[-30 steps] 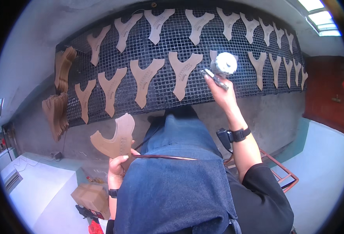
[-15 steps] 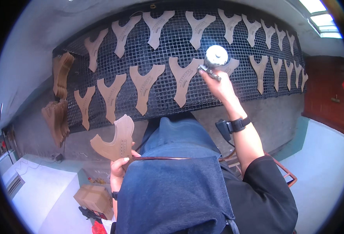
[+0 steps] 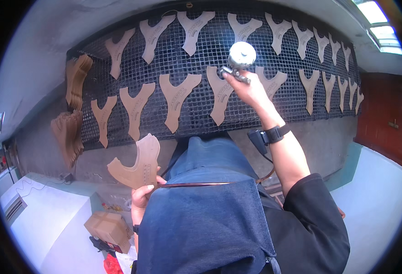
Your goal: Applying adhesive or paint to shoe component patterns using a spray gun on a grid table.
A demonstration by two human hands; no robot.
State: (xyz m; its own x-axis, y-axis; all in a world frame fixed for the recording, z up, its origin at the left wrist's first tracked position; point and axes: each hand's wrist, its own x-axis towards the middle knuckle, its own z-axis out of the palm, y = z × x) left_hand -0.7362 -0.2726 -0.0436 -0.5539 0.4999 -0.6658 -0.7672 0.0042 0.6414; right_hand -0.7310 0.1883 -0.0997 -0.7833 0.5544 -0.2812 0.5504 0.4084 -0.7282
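Note:
My right hand (image 3: 249,89) grips a spray gun (image 3: 241,55) with a shiny round metal cup, raised over the mesh rack. Below the gun lies a tan Y-shaped board (image 3: 219,107) of the near row, its right prong partly covered by gun and hand. My left hand (image 3: 141,196), low at the left, pinches a small stack of similar Y-shaped boards (image 3: 139,166) by the stem, prongs pointing up and left. A thin dark-red hose (image 3: 196,184) crosses my lap beside that hand; whether the fingers touch it I cannot tell.
Two rows of Y-shaped boards lie across the black mesh rack (image 3: 192,91). Two thick stacks of them (image 3: 78,82) stand at its left end. A cardboard box (image 3: 109,230) sits on the floor at lower left. A reddish-brown door (image 3: 386,116) is at the far right.
My right hand has moved the spray gun left along the near row. The view has shifted slightly. My left hand keeps its hold on the small stack.

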